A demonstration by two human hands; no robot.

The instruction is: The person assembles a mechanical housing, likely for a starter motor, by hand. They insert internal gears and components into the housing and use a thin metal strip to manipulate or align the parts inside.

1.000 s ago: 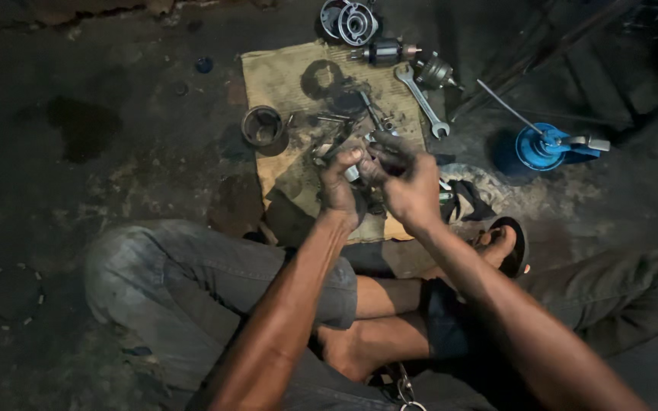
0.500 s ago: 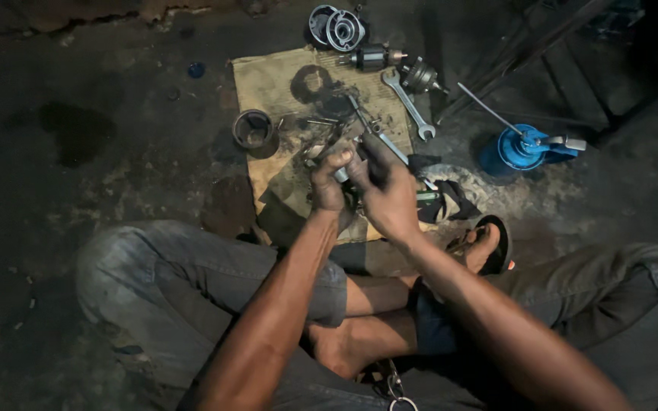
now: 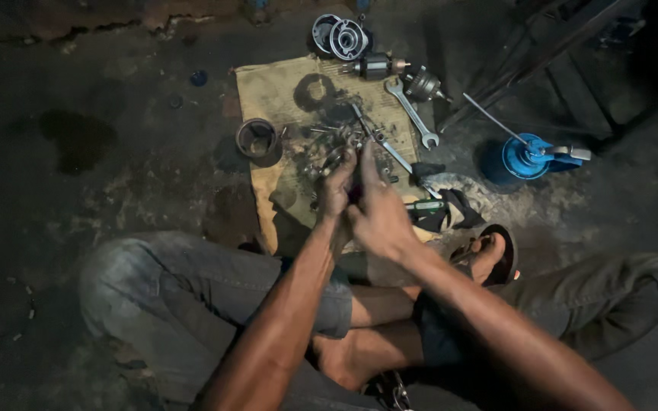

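On your far left, a dark round stain [image 3: 78, 137] marks the grimy concrete floor [image 3: 116, 183]. Moving right, a short, dark metal ring-shaped sleeve [image 3: 256, 138] stands at the left edge of the stained tan cloth [image 3: 276, 91] spread in front of you. Scattered over the middle of that cloth lies a heap of small greasy metal parts [image 3: 327, 141].

Your left hand [image 3: 336, 189] and your right hand [image 3: 378, 213] meet just above the near side of the heap, fingers curled together around something small and dark — it is hidden between them, so you cannot tell what it is or how firmly either hand grips it. Your crossed legs in grey trousers [image 3: 192, 281] sit below.

Just right of your hands, a silver open-ended spanner [image 3: 413, 114] lies slanted on the cloth's right edge, and above it rest a grey motor armature [image 3: 375, 67] and two round silver end caps [image 3: 340, 36]. Near your sandalled foot [image 3: 493, 255] lies a green-handled tool [image 3: 424, 205]. Farther right — well apart from the cloth — stands a blue metal oil can with a long thin spout [image 3: 531, 156].
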